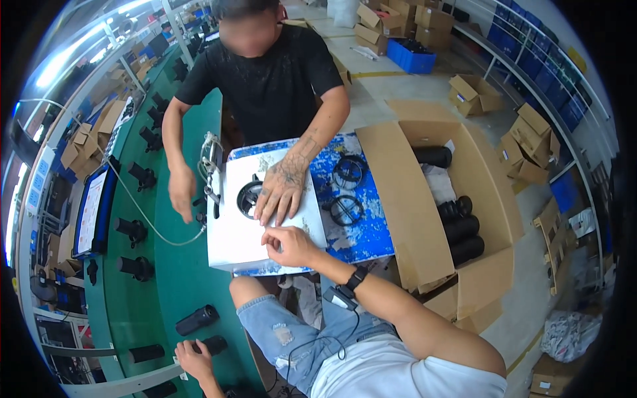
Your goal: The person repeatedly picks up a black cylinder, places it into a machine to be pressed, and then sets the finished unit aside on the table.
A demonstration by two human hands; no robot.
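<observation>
At the lower left my left hand [194, 361] has its fingers curled on the end of a black cylindrical part [213, 345] lying on the green table. My right hand [290, 245], with a watch on its wrist, rests at the near side of a white metal box [232, 247]. Its fingers are curled in, and whatever they may hold is hidden. Set into the box top is a black ring [249, 198]. A co-worker's tattooed hand [284, 186] lies flat beside that ring, close to my right fingers. The co-worker's other hand [182, 192] is blurred near a metal clamp [211, 172].
Two black spoked rings [346, 210] lie on the worn blue surface [365, 249]. An open carton [411, 205] with several black cylinders stands on the right. More black parts [135, 268] stand along the green table [176, 278]. A thin hose [142, 219] loops across to the box.
</observation>
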